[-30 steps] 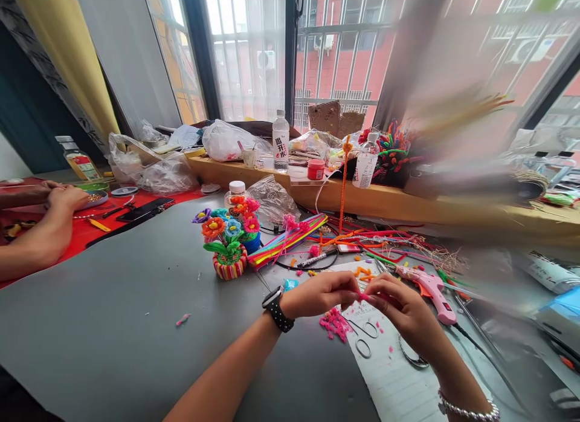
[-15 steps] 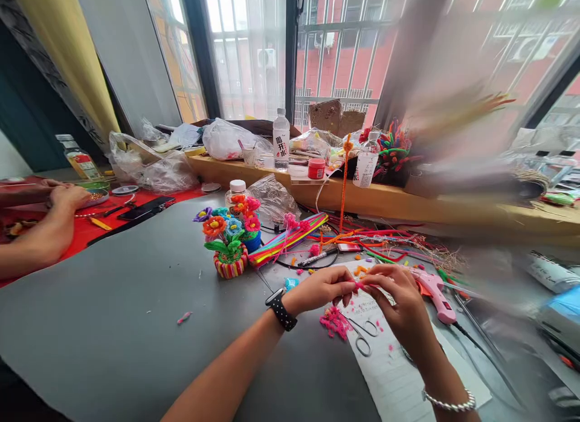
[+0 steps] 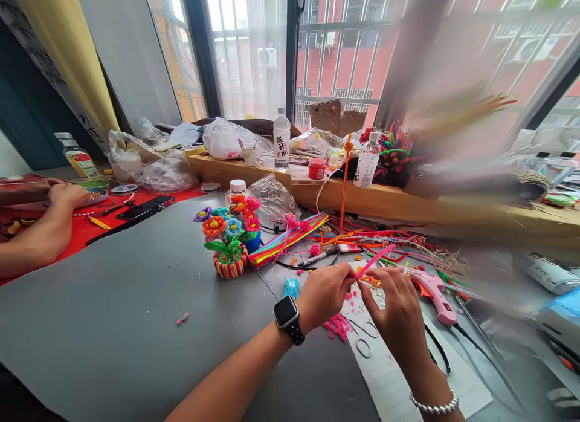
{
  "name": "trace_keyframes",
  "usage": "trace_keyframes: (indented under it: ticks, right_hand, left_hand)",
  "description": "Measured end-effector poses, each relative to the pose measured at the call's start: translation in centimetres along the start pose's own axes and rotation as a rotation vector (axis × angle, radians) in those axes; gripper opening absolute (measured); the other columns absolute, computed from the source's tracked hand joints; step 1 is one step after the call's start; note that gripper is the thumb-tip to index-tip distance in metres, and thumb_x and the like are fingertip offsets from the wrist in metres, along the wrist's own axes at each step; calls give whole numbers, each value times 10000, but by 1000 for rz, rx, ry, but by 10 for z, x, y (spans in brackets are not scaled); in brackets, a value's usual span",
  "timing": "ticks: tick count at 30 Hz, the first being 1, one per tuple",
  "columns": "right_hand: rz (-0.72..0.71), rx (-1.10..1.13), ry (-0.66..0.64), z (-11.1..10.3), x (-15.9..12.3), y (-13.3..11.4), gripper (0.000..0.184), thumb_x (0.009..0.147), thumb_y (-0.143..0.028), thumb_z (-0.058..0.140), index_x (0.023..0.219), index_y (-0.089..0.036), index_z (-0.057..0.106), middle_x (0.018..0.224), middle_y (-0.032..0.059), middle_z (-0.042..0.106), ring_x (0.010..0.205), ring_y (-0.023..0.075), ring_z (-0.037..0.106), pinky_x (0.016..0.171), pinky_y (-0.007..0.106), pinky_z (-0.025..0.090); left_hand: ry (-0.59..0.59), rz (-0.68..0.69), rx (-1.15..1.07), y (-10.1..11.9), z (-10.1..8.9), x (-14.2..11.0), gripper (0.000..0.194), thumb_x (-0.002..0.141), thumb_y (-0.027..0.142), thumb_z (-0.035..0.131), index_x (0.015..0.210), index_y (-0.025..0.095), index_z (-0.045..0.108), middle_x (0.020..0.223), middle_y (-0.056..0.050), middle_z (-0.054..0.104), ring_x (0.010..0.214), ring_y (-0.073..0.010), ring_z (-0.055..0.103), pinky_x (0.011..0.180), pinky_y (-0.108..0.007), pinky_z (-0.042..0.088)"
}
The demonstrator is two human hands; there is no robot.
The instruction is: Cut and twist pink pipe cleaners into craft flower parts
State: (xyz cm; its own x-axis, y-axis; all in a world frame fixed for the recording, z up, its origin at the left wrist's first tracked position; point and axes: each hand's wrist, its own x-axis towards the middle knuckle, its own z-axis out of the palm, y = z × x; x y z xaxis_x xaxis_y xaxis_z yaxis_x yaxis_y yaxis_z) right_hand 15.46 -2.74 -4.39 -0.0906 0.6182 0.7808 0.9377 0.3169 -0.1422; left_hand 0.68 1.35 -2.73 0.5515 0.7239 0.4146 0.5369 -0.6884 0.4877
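A pink pipe cleaner [image 3: 377, 260] slants up and away from between my two hands. My left hand [image 3: 327, 294], with a black watch at its wrist, pinches its near end. The fingers of my right hand [image 3: 393, 301] bend around the same spot, thumb and fingertips close against the pipe cleaner. Below them lie scissors [image 3: 363, 347] and a heap of pink fuzzy clippings [image 3: 338, 327] beside a white paper sheet [image 3: 385, 373]. A black hoop [image 3: 441, 355] rests on the sheet near my right wrist.
Pipe-cleaner flowers in a striped pot [image 3: 230, 263] stand left of a bundle of colourful pipe cleaners [image 3: 285, 240]. A pink glue gun [image 3: 437, 295] lies to the right, its cord trailing. Bottles [image 3: 281, 141] line the wooden ledge. Another person's hands [image 3: 63, 195] are at the far left.
My left wrist has turned, bringing the watch face into view. A length of pink pipe cleaner now sticks up beyond my fingers. My right hand has shifted slightly left.
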Motion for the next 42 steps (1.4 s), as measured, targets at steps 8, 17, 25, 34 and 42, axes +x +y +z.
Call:
trace_keyframes:
  ticks: [8, 17, 25, 34, 42]
  right_hand:
    - [-18, 51, -95, 4, -3, 0, 114, 814, -242, 429, 885, -173, 485, 828, 78, 548, 775, 230, 493, 716, 368, 389]
    - [19, 89, -81, 6, -3, -7, 121, 847, -203, 387, 831, -174, 504, 767, 73, 555, 728, 216, 480, 679, 343, 391]
    - [403, 456, -60, 9, -3, -24, 141, 817, -289, 439, 764, -175, 503, 692, 40, 536, 614, 169, 477, 575, 295, 401]
    - [944, 1309, -219, 8, 1, -22, 230, 670, -374, 637, 720, -170, 544, 588, -35, 458, 507, 93, 384, 481, 215, 333]
    - [874, 1343, -241, -2, 5, -15, 278, 668, -339, 653, 892, -181, 606, 639, -16, 514, 557, 103, 413, 519, 223, 349]
  left_hand:
    - [109, 261, 345, -5, 5, -1, 129, 826, 155, 350, 812, 174, 477, 694, -3, 574, 631, -131, 534, 558, -262, 347]
    - [164, 259, 359, -5, 6, -1, 125, 810, 136, 362, 790, 168, 482, 671, -10, 583, 629, -136, 536, 565, -259, 363]
    - [219, 50, 203, 1, 12, -4, 175, 842, 225, 337, 783, 177, 494, 640, -8, 585, 584, -132, 529, 563, -252, 381]
    - [156, -20, -101, 4, 5, -2, 188, 844, 219, 322, 749, 177, 478, 663, 3, 594, 596, -105, 524, 577, -221, 391]
    - [-33, -29, -541, 2, -3, 0, 160, 840, 250, 340, 754, 167, 447, 639, 12, 528, 562, -80, 461, 552, -203, 376]
